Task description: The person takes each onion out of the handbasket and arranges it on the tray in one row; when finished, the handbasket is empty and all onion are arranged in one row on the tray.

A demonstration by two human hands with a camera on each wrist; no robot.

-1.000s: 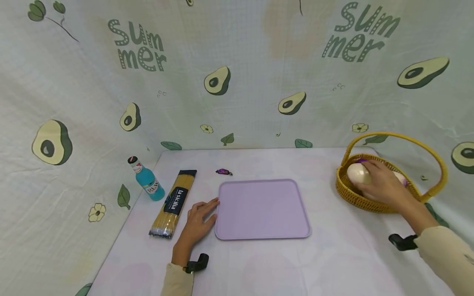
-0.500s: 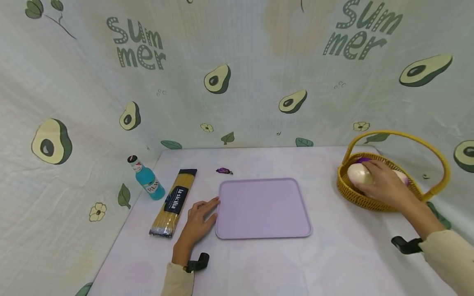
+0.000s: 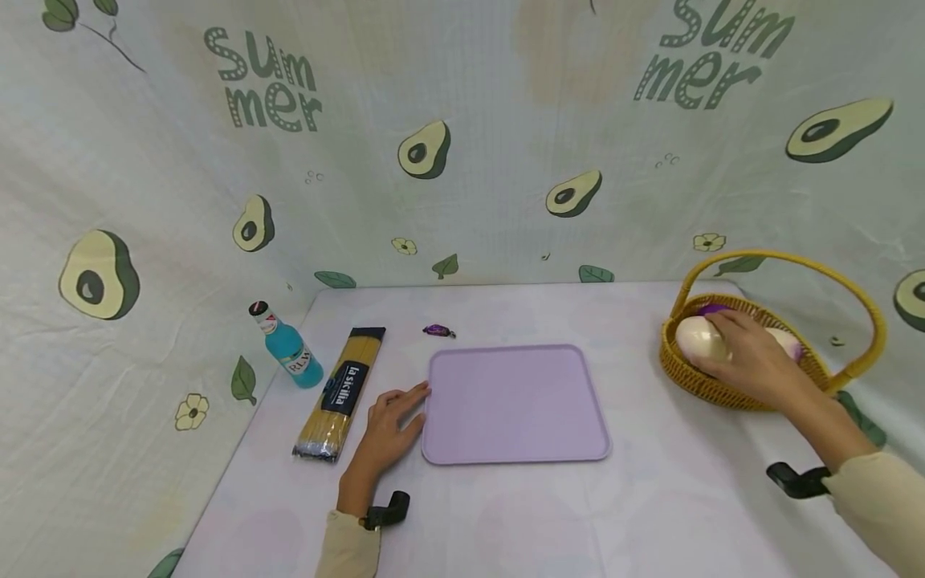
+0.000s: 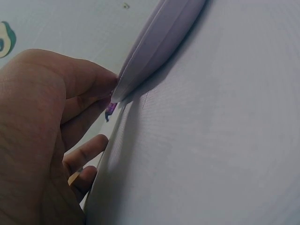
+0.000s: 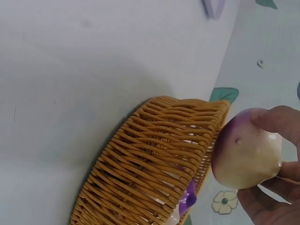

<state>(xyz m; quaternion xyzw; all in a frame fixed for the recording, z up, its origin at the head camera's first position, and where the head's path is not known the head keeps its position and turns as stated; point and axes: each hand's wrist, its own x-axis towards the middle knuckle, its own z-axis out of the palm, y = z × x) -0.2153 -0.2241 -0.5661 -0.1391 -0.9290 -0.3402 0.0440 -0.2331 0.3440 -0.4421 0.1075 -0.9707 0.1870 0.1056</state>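
Note:
On the right, my right hand holds a round white-and-purple turnip at the mouth of the yellow wicker basket. Thumb and fingers curl about its sides in the right wrist view. Inside the basket lie a second white-and-purple turnip and a purple thing, partly hidden by my hand. My left hand rests beside the lilac tray, fingertips touching its left rim. In the left wrist view the fingers meet the tray's edge.
Left of the tray lie a pack of spaghetti and a blue bottle. A small purple wrapped candy sits behind the tray. The basket's tall handle arches over its opening. A printed cloth hangs behind the table.
The head view has shifted slightly. My right hand stays on the turnip at the basket, and my left hand stays at the tray's rim.

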